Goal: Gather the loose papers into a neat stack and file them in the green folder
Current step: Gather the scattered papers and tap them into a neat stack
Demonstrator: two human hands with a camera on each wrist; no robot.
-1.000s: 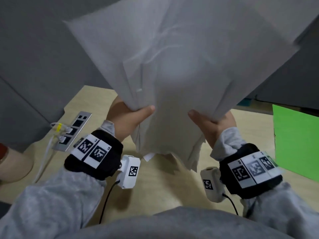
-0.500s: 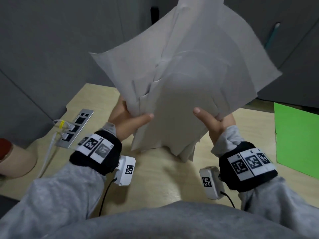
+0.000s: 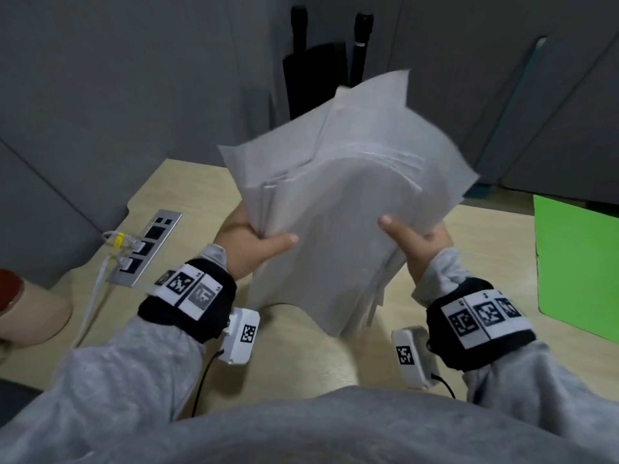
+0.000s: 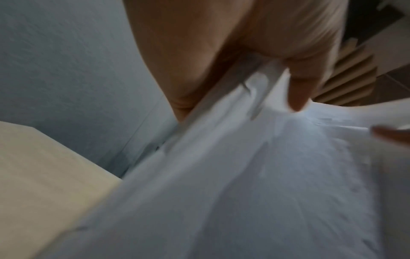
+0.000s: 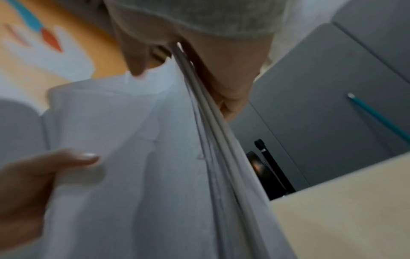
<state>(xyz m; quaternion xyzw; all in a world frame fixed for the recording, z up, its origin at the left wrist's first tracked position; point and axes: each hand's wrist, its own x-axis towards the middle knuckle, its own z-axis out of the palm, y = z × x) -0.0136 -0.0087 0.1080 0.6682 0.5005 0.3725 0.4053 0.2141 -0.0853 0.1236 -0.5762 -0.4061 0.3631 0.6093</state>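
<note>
A bundle of white papers (image 3: pixel 341 209) stands nearly upright above the light wooden desk (image 3: pixel 301 356), its sheets fanned and uneven at the top. My left hand (image 3: pixel 258 242) grips its left edge, thumb on the near face. My right hand (image 3: pixel 412 239) grips the right edge the same way. The left wrist view shows the papers (image 4: pixel 255 175) pinched under my left hand (image 4: pixel 244 78). In the right wrist view the sheet edges (image 5: pixel 213 122) run between thumb and fingers of my right hand (image 5: pixel 177 66). The green folder (image 3: pixel 579 266) lies on the desk at the right.
A power strip (image 3: pixel 147 249) with white cables plugged in sits at the desk's left rear. Grey partition walls (image 3: pixel 134 78) close in the back. A tan object with a red part (image 3: pixel 26 309) is at the far left edge.
The bundle has come down and away from the camera, and its lower edge now looks close to the desk. The sheets look less spread than a second ago. Both hands keep their hold.
</note>
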